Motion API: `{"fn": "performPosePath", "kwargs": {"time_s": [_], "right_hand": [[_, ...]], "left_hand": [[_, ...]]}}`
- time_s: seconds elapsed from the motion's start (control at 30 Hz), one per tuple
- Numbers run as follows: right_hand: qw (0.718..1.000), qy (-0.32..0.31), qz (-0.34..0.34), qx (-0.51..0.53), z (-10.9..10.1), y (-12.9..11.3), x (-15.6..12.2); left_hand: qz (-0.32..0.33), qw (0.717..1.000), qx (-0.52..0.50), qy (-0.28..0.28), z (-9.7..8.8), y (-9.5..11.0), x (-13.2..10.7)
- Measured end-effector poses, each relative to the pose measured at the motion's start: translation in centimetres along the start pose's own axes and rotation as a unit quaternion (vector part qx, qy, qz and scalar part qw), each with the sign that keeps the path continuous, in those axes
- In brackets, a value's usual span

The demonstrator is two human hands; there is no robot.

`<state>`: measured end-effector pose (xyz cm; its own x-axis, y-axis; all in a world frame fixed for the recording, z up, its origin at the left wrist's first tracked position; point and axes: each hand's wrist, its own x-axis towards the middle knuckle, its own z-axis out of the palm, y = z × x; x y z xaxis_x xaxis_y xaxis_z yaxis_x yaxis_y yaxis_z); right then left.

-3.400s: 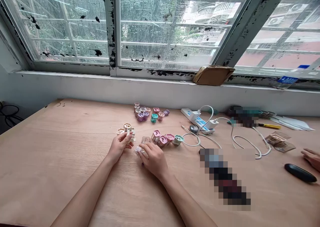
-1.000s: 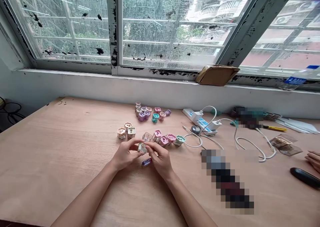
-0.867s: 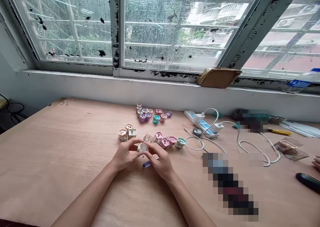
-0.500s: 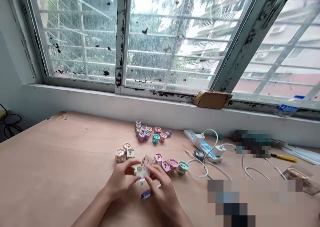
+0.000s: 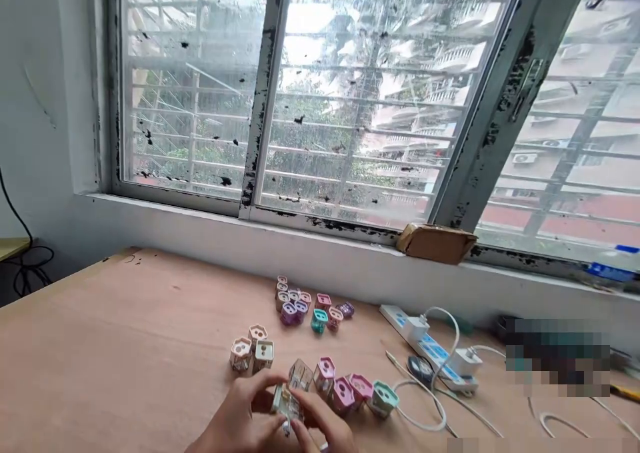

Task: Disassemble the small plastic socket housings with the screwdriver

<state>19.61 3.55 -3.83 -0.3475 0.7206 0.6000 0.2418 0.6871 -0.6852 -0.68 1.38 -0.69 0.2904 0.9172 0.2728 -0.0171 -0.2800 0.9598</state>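
At the bottom edge, my left hand point(image 5: 235, 423) and my right hand point(image 5: 323, 428) are pinched together on one small clear plastic piece point(image 5: 287, 403), held just above the wooden table point(image 5: 125, 346). Only the fingers and knuckles show. Right behind the hands stands a clear empty casing point(image 5: 301, 373). To its right is a row of pink and teal little pieces point(image 5: 353, 392). Three beige pieces point(image 5: 251, 350) sit to the left.
A cluster of several purple, pink and teal pieces point(image 5: 305, 305) lies farther back. A white power strip point(image 5: 427, 346) with chargers and white cables point(image 5: 425, 406) is at the right. A brown cardboard packet point(image 5: 436, 242) rests on the window sill. Black cords point(image 5: 25, 266) hang at the far left.
The camera has tilted upward, so the hands now sit at the bottom edge. Both hands came together and picked up the clear piece; the small purple item beside them is out of view.
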Motion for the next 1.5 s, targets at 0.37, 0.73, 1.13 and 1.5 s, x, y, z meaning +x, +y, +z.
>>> {"fn": "performPosePath", "kwargs": {"time_s": [0.37,0.73,1.13,1.5], "right_hand": [[0.995,0.002,0.099,0.028,-0.4,-4.3,0.6],[0.995,0.021,0.099,0.025,-0.2,-4.4,0.9],[0.985,-0.045,0.156,0.066,-0.8,-3.9,1.1],[0.962,0.018,0.186,0.201,0.0,-4.4,1.4]], "left_hand": [[0.007,0.999,0.052,-0.012,-0.8,1.1,-0.4],[0.002,0.999,0.025,-0.021,-0.9,1.6,-0.1],[0.011,1.0,0.006,-0.023,-0.8,1.7,-0.3],[0.016,0.999,-0.041,0.003,-1.0,1.7,0.0]]}}
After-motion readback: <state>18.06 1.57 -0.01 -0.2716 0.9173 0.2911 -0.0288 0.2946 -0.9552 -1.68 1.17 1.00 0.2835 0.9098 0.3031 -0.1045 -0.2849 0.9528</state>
